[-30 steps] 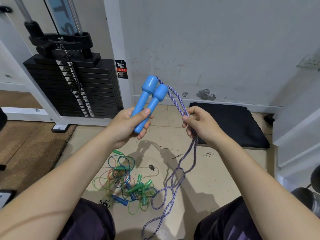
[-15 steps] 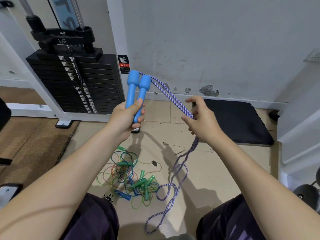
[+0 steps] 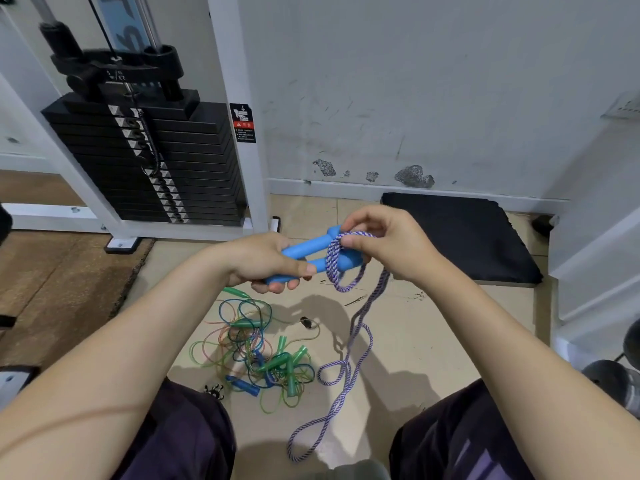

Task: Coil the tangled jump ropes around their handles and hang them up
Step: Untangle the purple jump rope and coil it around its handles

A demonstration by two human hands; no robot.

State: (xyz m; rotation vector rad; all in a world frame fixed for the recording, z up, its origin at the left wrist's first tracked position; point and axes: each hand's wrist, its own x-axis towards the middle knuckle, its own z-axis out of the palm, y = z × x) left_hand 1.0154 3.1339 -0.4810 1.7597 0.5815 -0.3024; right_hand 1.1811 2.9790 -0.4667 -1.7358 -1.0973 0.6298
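At the centre of the frame, two blue handles (image 3: 313, 252) are gripped side by side by the left hand (image 3: 266, 261). A purple rope (image 3: 349, 368) is pinched against them by the right hand (image 3: 384, 244), looped around them, and trailed to the floor (image 3: 415, 341). Tangled green ropes (image 3: 263, 351) are seen below.

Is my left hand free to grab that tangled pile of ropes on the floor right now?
Probably not: the left hand grips both blue handles. The tangled pile lies unobstructed on the floor below.
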